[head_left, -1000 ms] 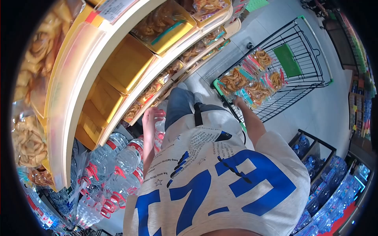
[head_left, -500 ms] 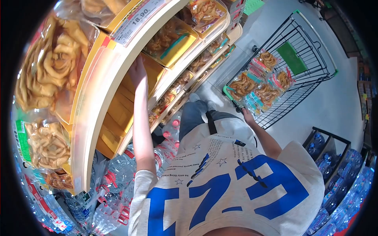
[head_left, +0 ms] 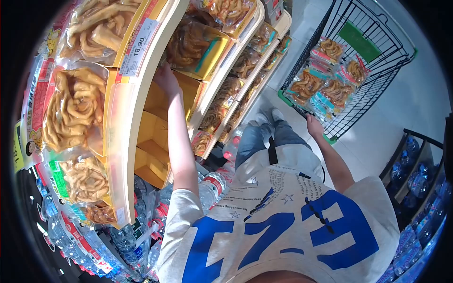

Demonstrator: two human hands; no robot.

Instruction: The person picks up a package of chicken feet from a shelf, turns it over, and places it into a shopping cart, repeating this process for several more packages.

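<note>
My left hand (head_left: pixel 167 80) reaches into the shelf beside an open yellow box (head_left: pixel 186 94). Its fingertips are partly hidden behind the shelf edge, and whether they hold anything does not show. Right beyond it lie brown food packs (head_left: pixel 188 45) in a yellow box. My right hand (head_left: pixel 314 126) is closed at the near edge of the shopping cart (head_left: pixel 373 94); what its fingers grip is too small to make out. Several clear packs of brown food (head_left: pixel 337 92) lie inside the cart.
A price label (head_left: pixel 139 47) reading 18.90 is on the upper shelf front. Large food packs (head_left: pixel 75 108) stand at the left. Bottled water (head_left: pixel 212 186) is below the shelf, with more bottles (head_left: pixel 420 181) in a rack at the right.
The view has shifted, so the shelf packs and my body sit further right. The cart appears further up and right. My left hand is still in the shelf, my right still at the cart.
</note>
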